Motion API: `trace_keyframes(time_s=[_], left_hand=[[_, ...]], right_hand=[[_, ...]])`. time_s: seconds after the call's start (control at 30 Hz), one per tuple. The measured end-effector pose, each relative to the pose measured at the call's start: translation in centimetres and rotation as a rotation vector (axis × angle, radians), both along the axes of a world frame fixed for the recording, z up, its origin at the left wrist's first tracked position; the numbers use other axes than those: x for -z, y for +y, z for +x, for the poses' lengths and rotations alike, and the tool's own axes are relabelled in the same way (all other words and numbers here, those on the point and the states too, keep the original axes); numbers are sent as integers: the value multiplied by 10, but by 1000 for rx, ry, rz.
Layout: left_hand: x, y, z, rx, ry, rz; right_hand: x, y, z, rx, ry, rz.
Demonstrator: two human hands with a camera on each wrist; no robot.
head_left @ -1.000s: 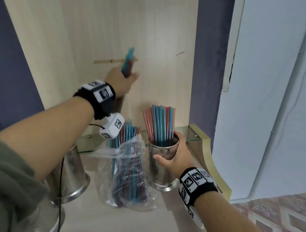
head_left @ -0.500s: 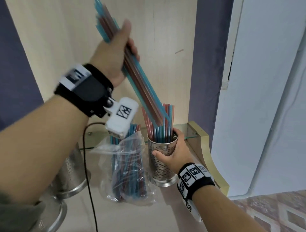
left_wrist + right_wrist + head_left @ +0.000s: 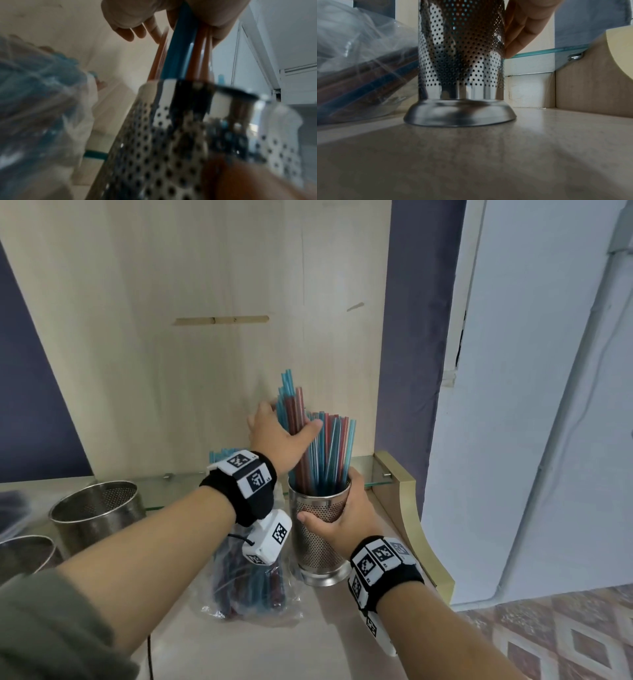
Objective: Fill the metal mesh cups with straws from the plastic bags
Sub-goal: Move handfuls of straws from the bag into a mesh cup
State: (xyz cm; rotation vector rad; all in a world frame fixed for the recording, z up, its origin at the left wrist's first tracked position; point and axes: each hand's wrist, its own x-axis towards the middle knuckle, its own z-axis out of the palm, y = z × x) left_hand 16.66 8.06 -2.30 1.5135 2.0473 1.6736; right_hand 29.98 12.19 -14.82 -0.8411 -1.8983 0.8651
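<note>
Both grips clenched: left grip around straws, right grip around cup.

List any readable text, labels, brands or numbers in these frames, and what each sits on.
None readable.
Black wristbands on the left hand and right hand: white tags carry only black square marker patterns, no letters or digits.
Perforated steel mesh cup, clear plastic straw bag: no print visible.

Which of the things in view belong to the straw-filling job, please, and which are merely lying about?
Job:
held straw bundle
mesh cup
bag of straws
empty mesh cups
left hand
right hand

Lying about:
glass shelf
black cable
</note>
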Motion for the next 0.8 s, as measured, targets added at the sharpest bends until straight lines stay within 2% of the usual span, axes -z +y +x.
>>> trace_keyframes(time_s=[0.2, 0.33, 0.43, 0.5, 0.7, 0.8], left_hand=[[24, 8, 4, 17, 62, -70], [29, 12, 2, 51, 187, 2], [32, 12, -2, 171, 127, 50], [30, 12, -8, 187, 104, 46], [0, -12, -41, 42, 101, 133], [-15, -31, -81, -68, 72, 63]], right_hand=[[1, 1, -2, 11, 13, 12], [2, 1, -2, 23, 10, 13], [1, 1, -1, 22, 4, 8], [1, 0, -1, 16, 6, 4], [-1, -2, 1, -13, 6, -2], [-2, -2, 1, -23, 15, -8]])
